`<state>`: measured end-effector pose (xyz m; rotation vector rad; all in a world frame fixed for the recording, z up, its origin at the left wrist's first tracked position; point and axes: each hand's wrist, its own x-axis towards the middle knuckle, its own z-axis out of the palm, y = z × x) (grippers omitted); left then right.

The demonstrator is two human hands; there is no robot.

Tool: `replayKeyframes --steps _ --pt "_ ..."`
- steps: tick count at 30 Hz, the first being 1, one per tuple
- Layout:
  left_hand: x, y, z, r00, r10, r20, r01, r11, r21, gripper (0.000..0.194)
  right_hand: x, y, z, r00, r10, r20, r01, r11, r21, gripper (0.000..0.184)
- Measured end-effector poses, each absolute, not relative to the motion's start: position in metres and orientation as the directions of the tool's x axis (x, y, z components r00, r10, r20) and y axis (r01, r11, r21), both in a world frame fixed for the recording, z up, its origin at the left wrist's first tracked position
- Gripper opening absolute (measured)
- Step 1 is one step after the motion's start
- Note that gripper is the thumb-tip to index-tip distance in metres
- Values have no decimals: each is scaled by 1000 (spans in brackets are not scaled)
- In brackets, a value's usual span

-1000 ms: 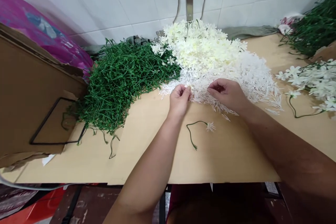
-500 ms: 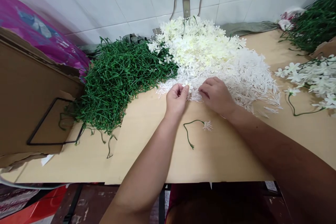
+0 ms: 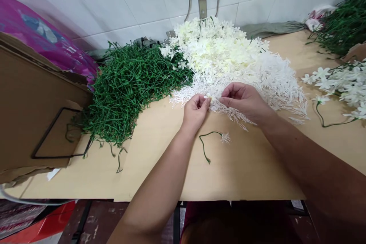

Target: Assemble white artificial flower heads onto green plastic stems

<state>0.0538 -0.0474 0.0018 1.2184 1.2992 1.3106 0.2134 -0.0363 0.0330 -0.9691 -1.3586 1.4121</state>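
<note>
My left hand [image 3: 197, 110] is closed in a pinch on a small white artificial flower [image 3: 208, 97], held over the near edge of a pile of thin white stamens [image 3: 274, 84]. Just right of it, my right hand [image 3: 243, 101] has its thumb and forefinger pinched together. Whatever lies between those fingertips is too small to make out. On the cardboard in front of my hands lies a green stem [image 3: 204, 148] with a white stamen tuft [image 3: 225, 138] at its tip.
Cream-white flower heads [image 3: 217, 49] are heaped behind the stamens. Left of them spreads a mound of green stems [image 3: 134, 80], beside a cardboard box [image 3: 34, 110] and a black wire frame [image 3: 47, 133]. Finished-looking white flowers [image 3: 343, 84] and more green stems [image 3: 343, 26] lie at right.
My right hand has turned and drawn back slightly to the right, dragging some stamens toward the near side. My left hand with the flower has shifted a little right and nearer.
</note>
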Motion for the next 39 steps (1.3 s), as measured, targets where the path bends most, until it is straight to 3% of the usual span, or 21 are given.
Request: replayKeyframes --steps 6,16,24,32,39 --pt "55 -50 3 -100 995 23 54 -18 998 20 207 -40 31 -278 959 46 -88 22 -996 16" --pt "55 -49 4 -155 987 -30 44 37 998 23 206 -37 25 -245 969 28 -105 2 -994 11" --pt "57 -52 2 -86 995 -50 42 54 998 13 199 -41 16 -185 978 93 81 109 -991 9" --pt "56 -51 1 -113 993 -29 67 37 997 15 198 -43 17 -100 981 167 207 185 -961 3" --pt "54 -53 -5 -95 990 108 263 -79 962 15 196 -44 14 -92 964 250 324 266 -908 3"
